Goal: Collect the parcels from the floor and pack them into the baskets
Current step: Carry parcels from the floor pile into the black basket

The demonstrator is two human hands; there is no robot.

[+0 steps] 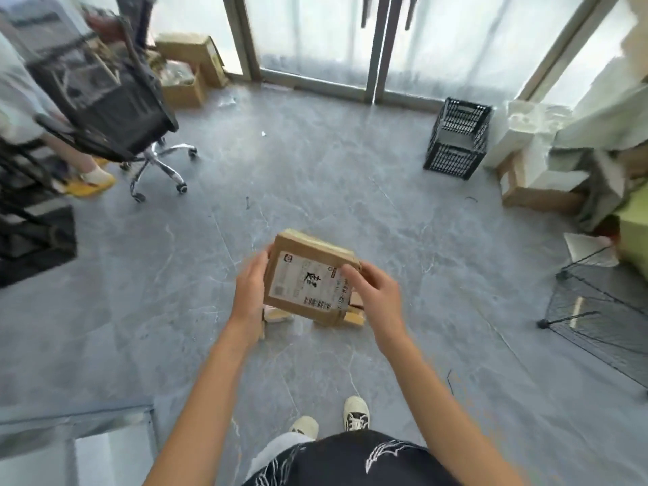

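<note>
Brown cardboard parcel (308,278) with white printed shipping label facing up, tilted, held above the floor, black slatted plastic basket (456,138) upright by the glass door

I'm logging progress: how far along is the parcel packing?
Early or midway. In hand: both hands, left hand and right hand, hold one labelled parcel. The black crate looks empty from here. Left: more cardboard pieces on the floor beneath the parcel.

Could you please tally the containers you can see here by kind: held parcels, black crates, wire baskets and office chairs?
Held parcel: 1
Black crate: 1
Wire basket: 1
Office chair: 1
Total: 4
</note>
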